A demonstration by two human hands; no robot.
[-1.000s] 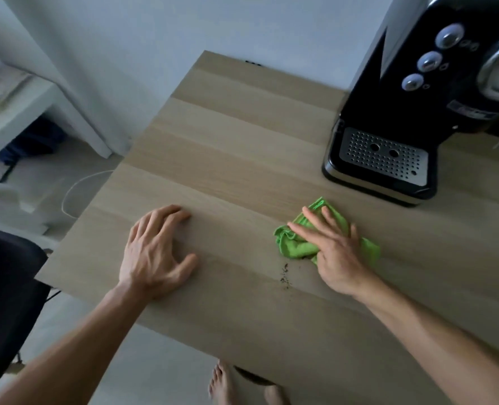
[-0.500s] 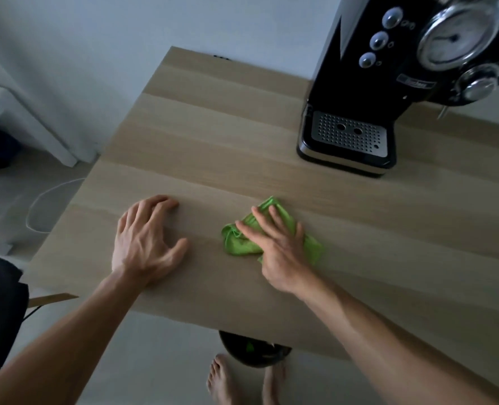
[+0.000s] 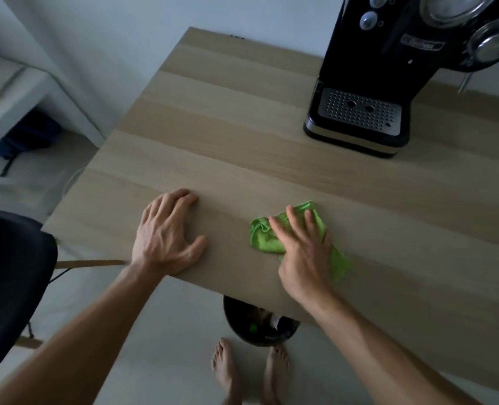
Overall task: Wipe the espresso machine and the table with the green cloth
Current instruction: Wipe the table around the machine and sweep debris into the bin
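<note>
Green cloth (image 3: 267,239), crumpled, is pressed flat on the table (image 3: 242,135) near its front edge under the spread right hand (image 3: 302,255); left hand (image 3: 166,235) is braced beside it, fingers splayed; cloth is judged soft, light, best palmed.

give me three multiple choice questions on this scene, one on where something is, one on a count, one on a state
1. Relative to the glossy black espresso machine, where is the crumpled green cloth?
A) on its drip tray
B) on the floor
C) on the light wooden table, nearer the person

2. How many hands press the cloth?
A) none
B) one
C) two

3. What is the left hand doing?
A) resting on bare tabletop, holding nothing
B) gripping the cloth
C) lifting the machine

Answers: C, the cloth lies on the tabletop before the machine; B, only the right hand lies on it; A, it rests on wood, apart from the cloth.
</note>
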